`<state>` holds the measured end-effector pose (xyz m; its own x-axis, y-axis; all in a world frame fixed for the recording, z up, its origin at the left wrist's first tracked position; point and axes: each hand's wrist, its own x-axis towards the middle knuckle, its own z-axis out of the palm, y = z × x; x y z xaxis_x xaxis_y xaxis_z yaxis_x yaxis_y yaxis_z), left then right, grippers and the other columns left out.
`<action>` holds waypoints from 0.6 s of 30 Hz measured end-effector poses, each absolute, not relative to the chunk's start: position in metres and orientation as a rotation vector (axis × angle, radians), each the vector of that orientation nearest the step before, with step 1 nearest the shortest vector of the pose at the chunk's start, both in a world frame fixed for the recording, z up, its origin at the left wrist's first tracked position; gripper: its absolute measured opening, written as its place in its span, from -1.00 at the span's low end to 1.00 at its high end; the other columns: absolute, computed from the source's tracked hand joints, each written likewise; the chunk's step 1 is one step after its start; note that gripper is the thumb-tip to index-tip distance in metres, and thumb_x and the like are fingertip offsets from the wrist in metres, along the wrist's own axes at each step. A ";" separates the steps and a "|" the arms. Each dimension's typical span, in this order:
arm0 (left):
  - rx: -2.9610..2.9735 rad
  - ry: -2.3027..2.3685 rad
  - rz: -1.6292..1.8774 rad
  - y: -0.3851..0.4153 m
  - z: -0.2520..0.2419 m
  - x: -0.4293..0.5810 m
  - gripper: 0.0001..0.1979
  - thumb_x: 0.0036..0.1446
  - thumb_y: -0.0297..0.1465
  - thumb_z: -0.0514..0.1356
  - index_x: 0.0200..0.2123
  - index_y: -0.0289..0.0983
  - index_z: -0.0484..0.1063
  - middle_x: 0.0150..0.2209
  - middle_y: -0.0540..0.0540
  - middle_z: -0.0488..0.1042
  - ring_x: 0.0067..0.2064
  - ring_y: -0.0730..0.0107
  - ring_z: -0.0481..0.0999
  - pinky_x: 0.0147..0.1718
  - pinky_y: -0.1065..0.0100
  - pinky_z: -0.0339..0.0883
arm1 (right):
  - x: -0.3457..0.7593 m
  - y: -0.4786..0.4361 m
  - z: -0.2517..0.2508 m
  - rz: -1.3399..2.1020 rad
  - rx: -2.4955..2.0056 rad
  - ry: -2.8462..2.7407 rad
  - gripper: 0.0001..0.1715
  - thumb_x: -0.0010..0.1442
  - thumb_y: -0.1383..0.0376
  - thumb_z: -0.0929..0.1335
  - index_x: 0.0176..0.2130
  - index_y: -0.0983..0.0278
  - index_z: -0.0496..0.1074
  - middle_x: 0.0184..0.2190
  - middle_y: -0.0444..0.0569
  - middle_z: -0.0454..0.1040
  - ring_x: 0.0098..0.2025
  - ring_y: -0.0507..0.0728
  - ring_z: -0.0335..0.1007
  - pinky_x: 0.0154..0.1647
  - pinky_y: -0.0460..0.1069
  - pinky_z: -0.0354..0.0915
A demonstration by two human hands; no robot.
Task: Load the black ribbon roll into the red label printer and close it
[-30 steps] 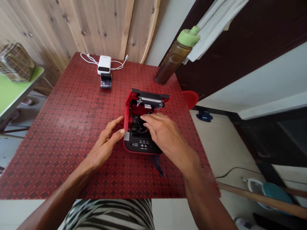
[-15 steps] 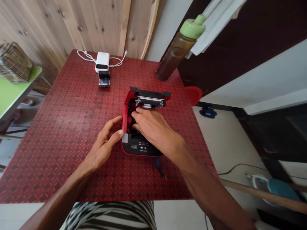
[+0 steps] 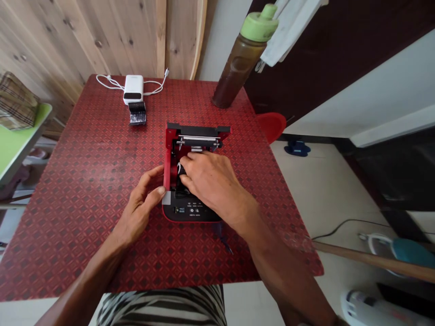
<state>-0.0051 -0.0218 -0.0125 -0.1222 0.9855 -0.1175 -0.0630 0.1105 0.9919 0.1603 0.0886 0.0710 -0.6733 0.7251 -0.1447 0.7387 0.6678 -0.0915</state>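
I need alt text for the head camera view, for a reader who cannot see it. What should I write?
A person's right hand reaches into an open red-and-black printer, with the left hand beside its left side. The printer is on a red patterned table, with a white power bank and a brown bottle with a green cap beyond it.

Knotty pine planks (image 3: 102, 36) cover the wall ahead, with a strip of white-painted wall (image 3: 224, 40) beside them and a dark brown panel (image 3: 306, 86) to the right. A pale tiled floor (image 3: 306, 190) runs below, with a thin black cable (image 3: 350, 222) lying across it and a wooden pole (image 3: 370, 258) slanting above it. The desk (image 3: 68, 226) has a red diamond-patterned top. At its left stands a green-topped table (image 3: 23, 136) bearing a plaid bag (image 3: 16, 102). A red plastic stool (image 3: 272, 127) sits just past the desk's right corner. Soft, even light fills the room.
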 end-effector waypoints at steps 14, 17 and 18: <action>1.051 1.326 1.226 -0.021 -0.012 -0.006 -0.45 0.49 -0.02 0.32 0.41 -0.11 0.51 0.48 -0.16 0.54 0.54 -0.15 0.45 0.53 -0.12 0.31 | 0.177 0.080 0.073 -0.194 1.251 2.966 -0.83 0.49 0.40 0.42 -0.08 0.27 0.67 -0.08 0.13 0.75 0.00 0.30 0.68 -0.11 0.09 0.47; 1.029 1.328 1.221 -0.022 -0.012 -0.006 -0.43 0.48 0.00 0.33 0.42 -0.09 0.50 0.48 -0.17 0.54 0.53 -0.17 0.46 0.52 -0.14 0.32 | 0.198 0.073 0.079 -0.259 1.317 3.128 -0.90 0.43 0.37 0.47 -0.17 0.21 0.65 -0.17 0.04 0.74 -0.05 0.26 0.66 -0.07 0.09 0.50; 1.017 1.328 1.218 -0.022 -0.012 -0.006 -0.42 0.48 0.01 0.32 0.42 -0.09 0.49 0.48 -0.18 0.54 0.52 -0.17 0.47 0.52 -0.14 0.32 | 0.208 0.072 0.081 -0.318 1.377 3.189 -0.93 0.41 0.35 0.49 -0.16 0.19 0.65 -0.18 0.00 0.74 -0.09 0.24 0.66 -0.07 0.10 0.52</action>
